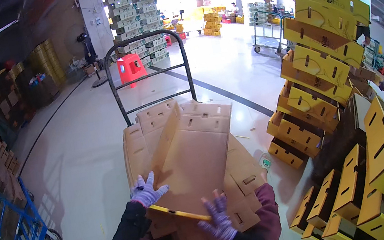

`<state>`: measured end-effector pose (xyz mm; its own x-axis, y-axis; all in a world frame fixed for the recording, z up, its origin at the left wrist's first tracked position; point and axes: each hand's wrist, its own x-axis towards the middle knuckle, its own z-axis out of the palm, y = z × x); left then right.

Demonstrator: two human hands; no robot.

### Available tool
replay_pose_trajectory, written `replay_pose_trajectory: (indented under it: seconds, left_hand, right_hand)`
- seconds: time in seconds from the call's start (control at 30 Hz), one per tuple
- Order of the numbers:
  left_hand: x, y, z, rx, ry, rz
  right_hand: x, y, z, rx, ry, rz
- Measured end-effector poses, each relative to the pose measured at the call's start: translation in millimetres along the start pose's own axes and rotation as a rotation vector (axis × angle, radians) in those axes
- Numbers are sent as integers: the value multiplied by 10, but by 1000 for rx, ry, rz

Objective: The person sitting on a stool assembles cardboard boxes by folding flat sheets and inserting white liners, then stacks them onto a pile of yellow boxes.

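A flattened brown cardboard box blank (198, 154) lies before me on a stack of more cardboard sheets (246, 169). One long panel (167, 142) of the blank stands up from its left side, and a narrow yellow strip (179, 213) runs along its near edge. My left hand (148, 190), in a pale purple glove, is spread at the foot of that panel, beside the strip's left end. Fingers apart, my right hand (219, 219) is at the strip's right end in a purple glove with bare fingertips. Neither hand has its fingers wrapped around anything.
The stack rests on a cart with a black tubular handle (142, 36). Tall piles of yellow boxes (315, 69) and open yellow boxes (379, 144) stand at the right. A blue hand truck (23, 234) is at the left. A red stool (131, 68) stands beyond the cart.
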<state>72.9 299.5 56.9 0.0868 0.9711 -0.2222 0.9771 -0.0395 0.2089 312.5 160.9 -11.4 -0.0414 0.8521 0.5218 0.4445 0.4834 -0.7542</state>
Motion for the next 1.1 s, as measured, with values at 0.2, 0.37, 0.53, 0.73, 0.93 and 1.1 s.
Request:
replay_pose_trajectory:
  seconds: [0.2, 0.37, 0.53, 0.73, 0.93, 1.1]
  left_hand:
    - [71, 1318, 246, 42, 40, 361]
    - [-133, 1731, 808, 205, 280, 539]
    - [-717, 997, 640, 225, 282, 1110]
    - [-1340, -226, 303, 511, 226, 782]
    - [-1428, -542, 311, 227, 70, 744]
    - [-778, 108, 483, -123, 49, 313]
  right_hand:
    - [-342, -131, -168, 205, -872, 12]
    - [-124, 271, -1159, -93, -397, -149]
    - [611, 722, -2207, -737, -61, -38]
    - [1345, 1070, -1763, -1182, -311, -805]
    - [1519, 835, -871, -720, -937, -1076]
    - [1286, 663, -629, -892, -787, -834]
